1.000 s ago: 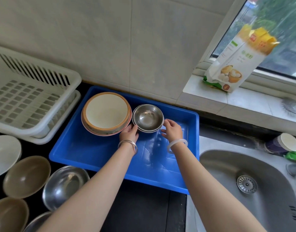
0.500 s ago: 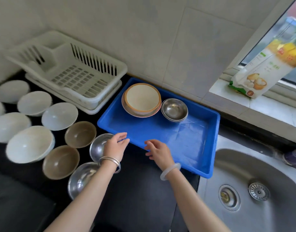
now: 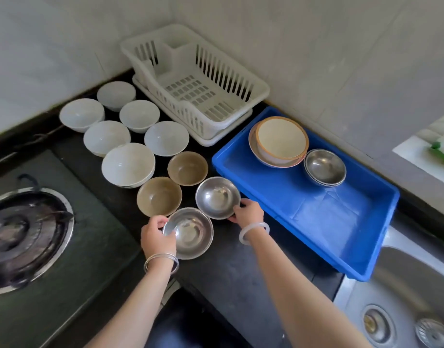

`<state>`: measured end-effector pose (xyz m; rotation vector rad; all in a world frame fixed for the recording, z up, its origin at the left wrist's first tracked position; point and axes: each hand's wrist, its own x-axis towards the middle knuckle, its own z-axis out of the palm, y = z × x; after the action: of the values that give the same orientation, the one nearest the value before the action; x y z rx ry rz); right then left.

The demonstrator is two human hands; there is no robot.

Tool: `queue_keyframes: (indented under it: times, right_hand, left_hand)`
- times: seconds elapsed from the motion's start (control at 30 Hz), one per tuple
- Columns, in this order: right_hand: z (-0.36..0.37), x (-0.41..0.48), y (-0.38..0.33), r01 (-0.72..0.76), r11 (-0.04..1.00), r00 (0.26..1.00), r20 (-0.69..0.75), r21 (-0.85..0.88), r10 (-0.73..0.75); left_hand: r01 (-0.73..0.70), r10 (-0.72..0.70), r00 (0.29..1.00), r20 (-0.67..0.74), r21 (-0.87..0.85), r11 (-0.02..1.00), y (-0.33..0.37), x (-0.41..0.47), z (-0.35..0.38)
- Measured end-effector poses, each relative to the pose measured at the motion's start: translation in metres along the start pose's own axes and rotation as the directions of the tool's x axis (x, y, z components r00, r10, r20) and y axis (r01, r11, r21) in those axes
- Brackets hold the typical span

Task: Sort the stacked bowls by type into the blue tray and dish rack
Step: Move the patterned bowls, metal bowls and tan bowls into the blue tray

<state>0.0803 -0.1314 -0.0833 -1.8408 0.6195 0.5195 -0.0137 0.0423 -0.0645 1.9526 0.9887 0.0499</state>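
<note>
**Both hands on steel bowls beside the blue tray**

The dark bench (image 3: 228, 280) runs from a gas burner (image 3: 22, 237) on the left to a steel sink (image 3: 404, 297) at the lower right.

The blue tray (image 3: 329, 217) sits on the bench between the sink and the white dish rack (image 3: 223, 79), which stands in the corner against the tiled wall and holds no bowls. At the tray's far end are two stacks just beside each other: cream bowls (image 3: 281, 139) with orange rims, and to their right a stack of small steel bowls (image 3: 325, 167).

Left of the tray, the remaining bowls stand on the bench, mouths up. Six white bowls (image 3: 128, 164) are grouped between the burner and the rack. Nearer the tray are two brown bowls (image 3: 187, 168), one behind the other.

In front of those are two more steel ones. The far steel bowl (image 3: 217, 197) sits just beside the tray's near-left rim, and the near steel bowl (image 3: 191, 233) lies in front of it, their rims close together.

The right hand (image 3: 248, 212) pinches the lower-right rim of the far steel bowl, fingers curled at its edge. The left hand (image 3: 157, 237) grips the left rim of the near steel bowl, fingers curled over the lip.

A white bangle (image 3: 253, 232) circles the right wrist, and silver bangles (image 3: 162, 261) the left.
</note>
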Motion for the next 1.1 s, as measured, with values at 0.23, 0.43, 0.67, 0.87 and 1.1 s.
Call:
queue_keyframes:
  times: [0.23,0.43,0.67,0.87,1.1]
  right_hand:
    - [-0.017,-0.028,-0.005,0.089,0.995,0.995,-0.044,0.038,-0.087]
    - [-0.019,-0.060,-0.014,0.160,0.987,0.983,0.083,0.025,-0.162]
    - [0.001,-0.071,0.000,0.167,0.970,0.979,0.143,-0.176,-0.143]
    - [0.013,-0.070,0.007,0.184,0.952,0.978,0.142,-0.246,-0.152]
    - [0.019,-0.065,0.013,0.196,0.911,0.977,0.146,-0.363,-0.152]
  left_hand:
    - [0.187,-0.184,0.982,0.033,-0.111,0.976,-0.019,0.005,0.000]
    - [0.293,-0.266,0.950,0.164,-0.176,0.940,-0.026,0.015,0.002]
    - [0.458,-0.393,0.886,0.245,-0.339,0.822,-0.020,0.013,-0.001]
    - [0.403,-0.322,0.902,0.289,-0.288,0.869,-0.024,0.010,-0.004]
    - [0.371,-0.292,0.902,0.319,-0.223,0.902,-0.028,0.016,-0.006]
